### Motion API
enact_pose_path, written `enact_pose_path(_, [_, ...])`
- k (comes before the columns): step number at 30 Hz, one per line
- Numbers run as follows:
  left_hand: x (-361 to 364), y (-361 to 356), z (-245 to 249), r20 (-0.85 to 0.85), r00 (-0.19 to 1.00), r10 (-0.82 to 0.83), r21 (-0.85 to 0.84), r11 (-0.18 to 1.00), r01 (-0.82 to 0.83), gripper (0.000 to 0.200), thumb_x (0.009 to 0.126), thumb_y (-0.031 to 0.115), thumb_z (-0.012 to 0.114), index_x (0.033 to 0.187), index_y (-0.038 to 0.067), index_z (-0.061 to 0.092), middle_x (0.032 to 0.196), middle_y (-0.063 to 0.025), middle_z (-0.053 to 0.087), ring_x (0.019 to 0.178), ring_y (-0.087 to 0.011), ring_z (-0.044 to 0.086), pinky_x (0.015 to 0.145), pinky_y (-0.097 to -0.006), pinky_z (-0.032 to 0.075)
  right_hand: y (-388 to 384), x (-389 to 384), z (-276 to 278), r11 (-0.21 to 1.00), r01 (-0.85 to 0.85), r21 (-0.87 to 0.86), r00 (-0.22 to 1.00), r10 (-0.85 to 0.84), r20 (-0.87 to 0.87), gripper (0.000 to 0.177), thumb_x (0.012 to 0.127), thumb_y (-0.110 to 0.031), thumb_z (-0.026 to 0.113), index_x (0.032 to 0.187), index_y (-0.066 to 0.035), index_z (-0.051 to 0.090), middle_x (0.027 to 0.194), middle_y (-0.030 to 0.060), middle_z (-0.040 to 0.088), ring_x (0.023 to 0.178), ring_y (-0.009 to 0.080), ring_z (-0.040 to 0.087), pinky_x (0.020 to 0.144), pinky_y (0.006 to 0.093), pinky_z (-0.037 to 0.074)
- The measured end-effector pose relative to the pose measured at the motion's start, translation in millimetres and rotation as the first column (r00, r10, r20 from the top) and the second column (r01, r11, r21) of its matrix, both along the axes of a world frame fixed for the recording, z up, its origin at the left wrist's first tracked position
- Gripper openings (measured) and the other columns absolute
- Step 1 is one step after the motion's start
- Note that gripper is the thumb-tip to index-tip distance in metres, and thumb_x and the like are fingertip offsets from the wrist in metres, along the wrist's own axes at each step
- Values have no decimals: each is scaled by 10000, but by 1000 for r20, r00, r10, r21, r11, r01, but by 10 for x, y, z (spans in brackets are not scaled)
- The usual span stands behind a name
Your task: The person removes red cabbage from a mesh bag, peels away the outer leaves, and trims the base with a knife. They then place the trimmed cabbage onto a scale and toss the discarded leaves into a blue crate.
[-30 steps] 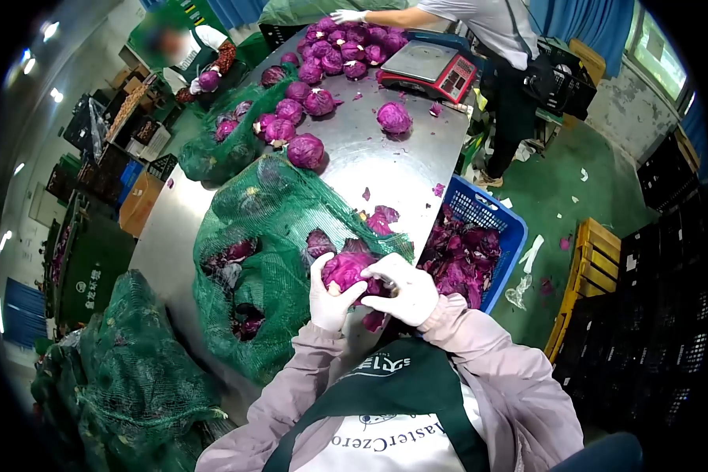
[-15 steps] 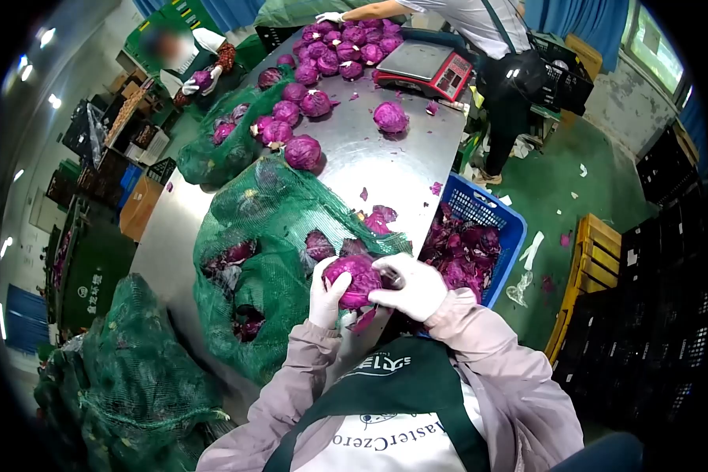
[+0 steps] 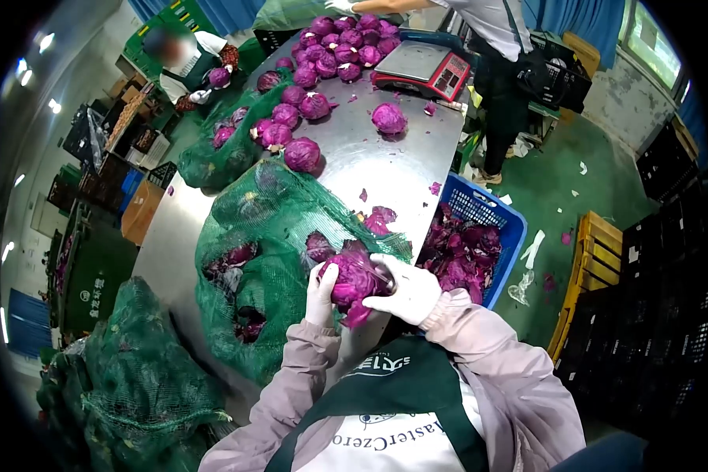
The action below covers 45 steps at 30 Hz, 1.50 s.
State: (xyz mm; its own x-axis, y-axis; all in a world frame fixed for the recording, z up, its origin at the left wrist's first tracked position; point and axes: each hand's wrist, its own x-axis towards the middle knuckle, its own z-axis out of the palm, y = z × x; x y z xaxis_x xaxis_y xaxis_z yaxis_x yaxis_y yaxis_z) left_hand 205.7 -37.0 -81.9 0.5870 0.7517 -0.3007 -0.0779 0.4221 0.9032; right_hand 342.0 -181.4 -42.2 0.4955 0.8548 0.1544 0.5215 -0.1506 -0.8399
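A purple cabbage (image 3: 352,277) is held between my two white-gloved hands above the near edge of the metal table (image 3: 346,189). My left hand (image 3: 321,295) wraps round its left side, thumb on top. On its right side is my right hand (image 3: 405,289), fingers bent against the cabbage, with a small dark thing in its grip that is too hidden to name. A loose leaf (image 3: 357,315) hangs from the cabbage's underside. Just left of my hands lies a green mesh bag (image 3: 283,212) with cabbages inside.
A blue crate (image 3: 511,236) of purple leaves stands right of the table. Further off are piled cabbages (image 3: 346,47), a red scale (image 3: 421,67) and a co-worker (image 3: 495,31). Another person (image 3: 193,67) stands at the back left. Full mesh bags (image 3: 141,377) sit at the lower left.
The cabbage has turned in my hands, and a leaf now hangs lower from it. The far co-worker's gloved hand has moved up off the cabbage pile. The person at back left has raised a cabbage slightly.
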Motion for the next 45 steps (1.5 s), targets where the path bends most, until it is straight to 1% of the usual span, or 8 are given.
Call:
enact_pose_path(6, [-91,-35,120,269,961,-60,-411,896,171,627,881,463,605,1323,53,432,1268,-153,513,1156,-281,523,996,-412,439,53,575,-650,957,222,-185,974,-208,93,158,802,-195,541,871,-111,656,766,107,663,731,284,654,644,356,527])
enact_pose_path(14, [33,-34,-140,712,702,-16,-469,733,492,815,866,679,440,1393,62,354,1361,-187,461,1209,-360,495,983,-533,447,-24,-39,162,989,147,14,989,-147,-15,748,768,-494,700,1340,-74,463,1136,192,617,952,317,651,824,350,528])
enact_pose_path(20, [150,-238,-37,525,841,132,-611,746,264,776,879,645,456,1415,97,337,1403,-142,426,1259,-325,457,1020,-495,430,108,-88,-134,1000,6,22,989,-3,-147,783,763,-371,713,1402,-61,382,1281,213,538,1118,335,584,952,353,475])
enact_pose_path(28, [81,-252,-69,416,908,54,-731,613,299,890,766,748,516,1390,127,390,1350,-137,481,1210,-350,491,1018,-521,405,-30,149,-238,996,12,87,926,22,-378,488,791,-194,670,1246,-65,550,851,83,642,696,139,619,666,285,513])
enact_pose_path(34, [31,-173,87,458,885,-85,-606,699,381,823,865,709,366,1379,67,403,1345,-201,477,1234,-362,477,1010,-521,418,-254,300,110,961,-227,157,575,262,-775,371,853,-115,657,1205,-44,564,782,31,633,591,56,541,528,203,442])
enact_pose_path(38, [-119,-123,25,441,895,-72,-630,685,365,804,877,701,323,1371,73,409,1309,-211,500,1180,-410,498,961,-579,431,-275,365,17,978,-158,134,601,203,-773,345,827,-121,686,1154,-58,599,850,45,659,627,70,568,564,220,471])
enact_pose_path(41, [-196,-144,51,446,892,-71,-634,678,371,766,891,652,381,1328,25,442,1295,-209,511,1175,-389,509,1007,-540,405,-300,508,-168,986,147,83,989,-145,-25,500,789,-143,717,1255,-46,565,1095,89,663,956,173,635,808,280,517])
enact_pose_path(45, [-168,-157,159,365,886,-287,-343,843,415,615,923,518,459,1267,8,470,1212,-174,558,1107,-295,562,986,-439,446,-306,233,214,942,-170,291,949,235,-208,527,759,-209,739,1255,-112,588,1234,130,596,1125,244,588,890,313,498])
